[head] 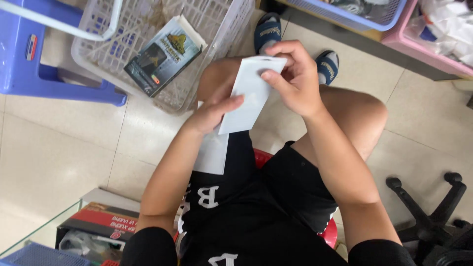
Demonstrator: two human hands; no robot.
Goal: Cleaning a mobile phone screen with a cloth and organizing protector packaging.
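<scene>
Both hands pinch white pouch | left hand (pixel 213 112) grip closed low | right hand (pixel 294 79) closed top | white pouch (pixel 250 96)

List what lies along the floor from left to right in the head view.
Blue plastic stool → white mesh basket holding a dark printed packet → white pouch held by both hands → black chair base.

White basket (pixel 226 29), blue stool (pixel 29 74)
</scene>
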